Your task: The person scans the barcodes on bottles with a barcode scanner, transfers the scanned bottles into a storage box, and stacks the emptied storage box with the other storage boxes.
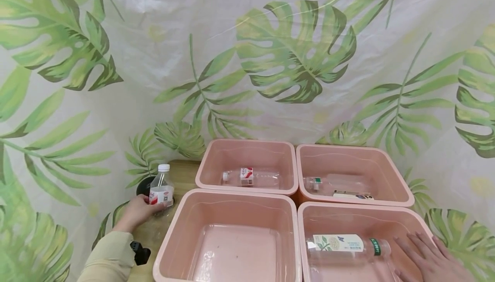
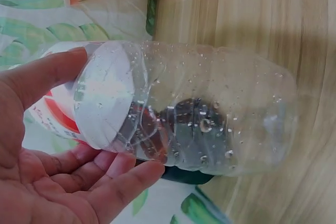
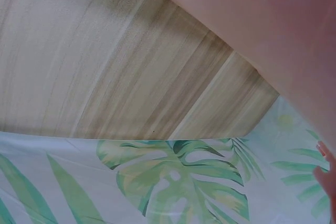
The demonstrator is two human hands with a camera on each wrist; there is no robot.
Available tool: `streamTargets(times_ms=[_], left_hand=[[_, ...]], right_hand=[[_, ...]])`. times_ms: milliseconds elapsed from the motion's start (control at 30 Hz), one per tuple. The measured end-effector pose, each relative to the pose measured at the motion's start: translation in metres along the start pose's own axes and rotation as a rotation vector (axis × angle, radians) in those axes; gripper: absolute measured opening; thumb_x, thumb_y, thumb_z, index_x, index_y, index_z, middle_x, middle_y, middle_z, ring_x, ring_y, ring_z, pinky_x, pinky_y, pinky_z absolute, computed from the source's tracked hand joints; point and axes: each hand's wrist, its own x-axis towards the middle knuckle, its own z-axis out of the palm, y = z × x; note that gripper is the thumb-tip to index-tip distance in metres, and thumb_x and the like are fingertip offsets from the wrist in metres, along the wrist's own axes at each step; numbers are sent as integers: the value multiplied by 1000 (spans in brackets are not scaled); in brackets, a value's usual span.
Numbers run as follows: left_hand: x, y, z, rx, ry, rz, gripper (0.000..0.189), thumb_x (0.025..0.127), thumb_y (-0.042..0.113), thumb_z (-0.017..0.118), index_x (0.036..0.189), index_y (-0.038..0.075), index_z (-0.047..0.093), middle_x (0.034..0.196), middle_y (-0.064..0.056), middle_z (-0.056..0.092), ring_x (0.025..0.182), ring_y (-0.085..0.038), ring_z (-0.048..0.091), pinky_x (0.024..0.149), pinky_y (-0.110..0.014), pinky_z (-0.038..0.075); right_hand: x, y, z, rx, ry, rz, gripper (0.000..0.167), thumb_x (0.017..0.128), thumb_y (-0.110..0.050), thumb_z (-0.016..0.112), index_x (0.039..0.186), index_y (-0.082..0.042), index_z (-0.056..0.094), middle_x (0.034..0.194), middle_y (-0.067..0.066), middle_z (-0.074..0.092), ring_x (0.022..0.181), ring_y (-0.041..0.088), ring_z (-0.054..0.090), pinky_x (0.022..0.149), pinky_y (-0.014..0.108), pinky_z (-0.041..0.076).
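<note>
At the left side of the table, my left hand [image 1: 143, 211] grips a clear plastic bottle [image 1: 163, 184] with a white cap and a red-and-white label. The bottle stands upright in the head view. Up close in the left wrist view, thumb and fingers [image 2: 131, 182] curl round the label end of the bottle [image 2: 210, 103], and droplets dot its clear wall. Over the right wall of the front right pink bin [image 1: 303, 247], my right hand [image 1: 435, 260] lies with fingers spread and nothing in its grasp. Inside that bin a bottle [image 1: 340, 244] with a green-banded neck lies on its side.
The back left bin [image 1: 247, 141] contains a lying bottle [image 1: 267, 179] with a red-and-white label. Another bottle [image 1: 344, 183] lies in the back right bin [image 1: 348, 148]. The front left bin [image 1: 247, 247] borders the left forearm. Black round objects [image 1: 145, 186] stand behind the held bottle.
</note>
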Motion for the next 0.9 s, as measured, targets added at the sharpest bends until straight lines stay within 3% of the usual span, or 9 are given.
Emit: streamTargets(times_ms=[133,333,400,467,567,600,700,867,900], left_hand=[[3,-4,8,-58,-1,-16,54,90,30,78,105,-14,50,85,-17,61,78,-30,56,64,-34,44],[2,-7,20,-303,-9,-22,70,95,15,73,134,-20,26,105,-27,56,85,-24,56,63,-28,51],[2,-7,21,-367,-6,-36,71,96,14,70,137,-20,22,111,-29,52,84,-19,54,61,-27,52],[2,-8,22,-418,-4,-58,73,99,14,67,140,-21,19,117,-31,47,83,-17,52,60,-27,53],[2,-8,23,-472,2,-94,73,101,16,65,141,-20,17,120,-31,43,81,-15,52,60,-28,54],[1,-9,23,-484,6,-105,72,101,16,64,142,-20,17,120,-31,43,80,-15,52,60,-28,54],[1,-10,24,-501,10,-124,74,102,17,63,143,-21,15,121,-32,41,79,-17,53,61,-29,55],[-1,0,20,-488,-2,-120,82,104,21,63,150,-20,8,135,-37,35,94,-25,56,68,-32,58],[-1,4,18,-483,1,-111,82,104,21,63,150,-19,8,136,-37,35,97,-25,56,69,-33,59]], right_hand=[[0,0,0,0,-15,3,78,88,-67,68,146,-15,56,139,15,60,135,40,45,111,29,-27],[0,-1,0,-21,39,-24,79,84,-68,71,143,-17,58,135,14,62,126,37,51,111,27,-26],[-1,0,1,-29,101,-58,88,82,-68,73,155,-29,45,132,13,64,146,39,33,114,27,-24],[-1,1,2,-38,161,-96,101,81,-67,74,163,-41,22,129,12,65,157,25,4,116,28,-21],[1,2,1,-36,216,-131,115,80,-67,75,161,-48,-6,126,13,66,142,-9,-23,118,30,-18],[1,2,1,-40,221,-138,117,81,-67,74,159,-49,-10,126,14,66,142,-9,-24,119,30,-18],[2,2,1,-29,229,-136,117,79,-66,76,162,-46,-4,125,16,66,142,-9,-23,120,32,-17],[0,0,4,-26,214,-118,113,78,-66,77,164,-44,6,126,17,67,146,-2,-21,120,34,-18],[-1,0,4,-27,182,-102,107,80,-67,75,164,-41,15,127,17,66,153,10,-15,119,34,-20]])
